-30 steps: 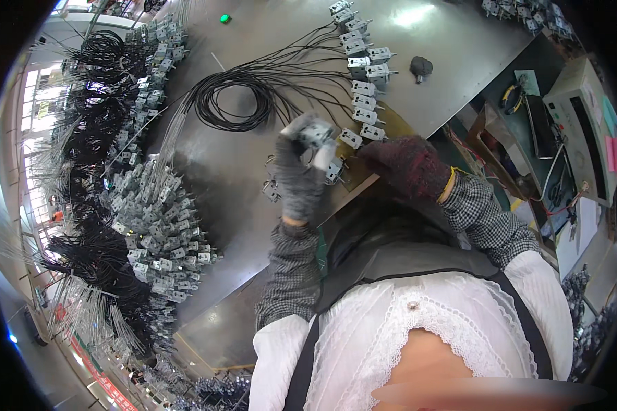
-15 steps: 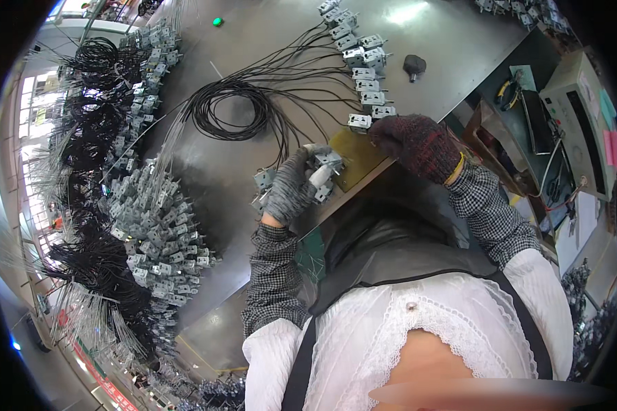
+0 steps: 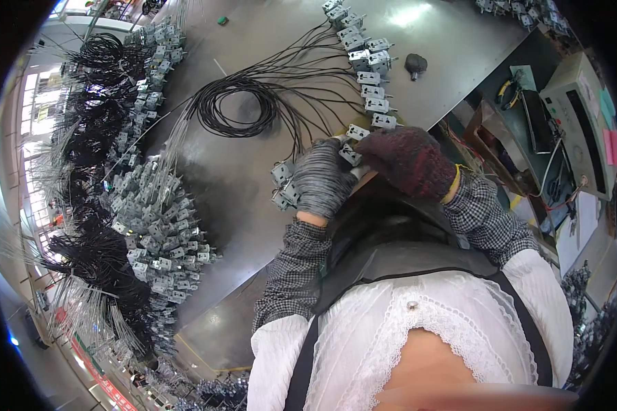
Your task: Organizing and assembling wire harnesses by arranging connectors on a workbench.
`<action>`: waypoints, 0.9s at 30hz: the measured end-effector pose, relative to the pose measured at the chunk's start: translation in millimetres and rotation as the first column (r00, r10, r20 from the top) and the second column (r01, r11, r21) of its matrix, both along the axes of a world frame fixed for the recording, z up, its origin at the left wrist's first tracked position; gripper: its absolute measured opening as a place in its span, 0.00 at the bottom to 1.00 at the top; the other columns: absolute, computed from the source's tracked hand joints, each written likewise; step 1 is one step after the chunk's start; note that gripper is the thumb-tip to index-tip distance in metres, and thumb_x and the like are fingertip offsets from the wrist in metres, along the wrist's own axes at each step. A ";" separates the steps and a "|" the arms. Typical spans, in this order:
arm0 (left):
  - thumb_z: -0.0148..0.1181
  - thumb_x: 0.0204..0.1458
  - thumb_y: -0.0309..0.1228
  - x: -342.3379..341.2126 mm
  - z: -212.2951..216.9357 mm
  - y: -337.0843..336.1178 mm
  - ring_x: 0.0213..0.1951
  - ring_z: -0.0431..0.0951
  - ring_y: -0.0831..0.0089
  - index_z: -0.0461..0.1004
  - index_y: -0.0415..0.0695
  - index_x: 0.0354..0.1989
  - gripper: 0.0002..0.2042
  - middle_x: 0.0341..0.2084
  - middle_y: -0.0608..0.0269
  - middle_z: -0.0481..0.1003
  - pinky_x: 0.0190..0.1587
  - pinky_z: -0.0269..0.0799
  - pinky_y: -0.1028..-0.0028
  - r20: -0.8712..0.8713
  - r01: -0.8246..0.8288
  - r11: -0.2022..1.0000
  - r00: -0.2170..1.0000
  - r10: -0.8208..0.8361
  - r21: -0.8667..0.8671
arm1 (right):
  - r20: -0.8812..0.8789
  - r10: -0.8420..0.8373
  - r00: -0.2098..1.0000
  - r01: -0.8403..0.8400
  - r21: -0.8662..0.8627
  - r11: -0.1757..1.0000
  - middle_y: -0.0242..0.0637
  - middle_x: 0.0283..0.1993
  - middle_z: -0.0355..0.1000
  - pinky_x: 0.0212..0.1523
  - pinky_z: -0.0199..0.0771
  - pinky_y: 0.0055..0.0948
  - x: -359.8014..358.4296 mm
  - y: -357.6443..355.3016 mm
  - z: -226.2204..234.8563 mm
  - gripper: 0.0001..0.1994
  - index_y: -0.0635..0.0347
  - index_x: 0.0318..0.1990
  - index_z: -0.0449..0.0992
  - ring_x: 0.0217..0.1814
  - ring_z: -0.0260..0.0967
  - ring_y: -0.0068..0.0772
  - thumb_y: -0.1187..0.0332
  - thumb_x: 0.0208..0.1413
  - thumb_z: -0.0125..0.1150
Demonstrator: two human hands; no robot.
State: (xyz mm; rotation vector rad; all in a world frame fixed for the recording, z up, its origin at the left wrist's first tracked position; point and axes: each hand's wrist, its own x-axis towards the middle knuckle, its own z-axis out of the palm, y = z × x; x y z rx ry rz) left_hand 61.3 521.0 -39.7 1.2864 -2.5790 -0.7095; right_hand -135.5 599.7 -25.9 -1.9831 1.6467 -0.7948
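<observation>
We work at the near edge of a grey metal workbench (image 3: pixel 253 171), both hands in knitted gloves. Our left hand (image 3: pixel 324 179), in a grey glove, curls palm-down over a small metal connector block (image 3: pixel 350 155) at that edge, and a few more of the same blocks (image 3: pixel 283 185) lie touching its outer side. We cannot tell how tightly the fingers close, since the back of the glove hides them. Our right hand (image 3: pixel 406 161), in a dark red glove, lies just beside the left and meets it at the same block; its fingers bend downward, and what they pinch is hidden too.

From this spot a row of connector blocks (image 3: pixel 367 75) runs along the right edge of the workbench toward the far corner, each trailing a thin black wire. The wires gather into a loose black coil (image 3: pixel 236 109) near the middle of the bench. A large heap of wired blocks (image 3: pixel 151 212) fills the left side. A small black knob (image 3: pixel 415 64) lies near the right edge, apart from the row.
</observation>
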 end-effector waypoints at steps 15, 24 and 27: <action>0.82 0.37 0.49 -4.4 0.0 -5.2 0.39 0.83 0.53 0.83 0.43 0.43 0.28 0.34 0.54 0.82 0.47 0.74 0.55 0.010 0.006 1.000 1.000 -0.006 0.010 | -0.188 0.069 0.980 -0.060 0.048 0.997 0.44 0.41 0.83 0.44 0.84 0.46 -4.9 -4.0 5.6 0.12 0.53 0.49 0.83 0.43 0.84 0.49 0.66 0.59 0.64; 0.84 0.35 0.49 -5.6 -5.4 -5.3 0.39 0.83 0.52 0.81 0.40 0.44 0.32 0.35 0.51 0.82 0.46 0.76 0.53 0.063 -0.048 0.996 0.997 0.043 0.081 | -0.060 0.020 0.998 -0.015 0.083 0.996 0.44 0.44 0.83 0.47 0.83 0.44 -2.5 -2.6 -5.5 0.11 0.54 0.50 0.83 0.46 0.82 0.50 0.66 0.62 0.66; 0.85 0.34 0.50 5.9 -12.4 3.5 0.40 0.83 0.51 0.78 0.40 0.51 0.37 0.38 0.52 0.81 0.50 0.76 0.53 -0.287 -0.097 0.961 0.942 0.173 0.260 | 0.108 0.004 0.994 -0.012 0.075 0.997 0.44 0.45 0.83 0.48 0.83 0.44 -2.6 0.7 -2.3 0.11 0.55 0.51 0.83 0.47 0.82 0.51 0.67 0.62 0.66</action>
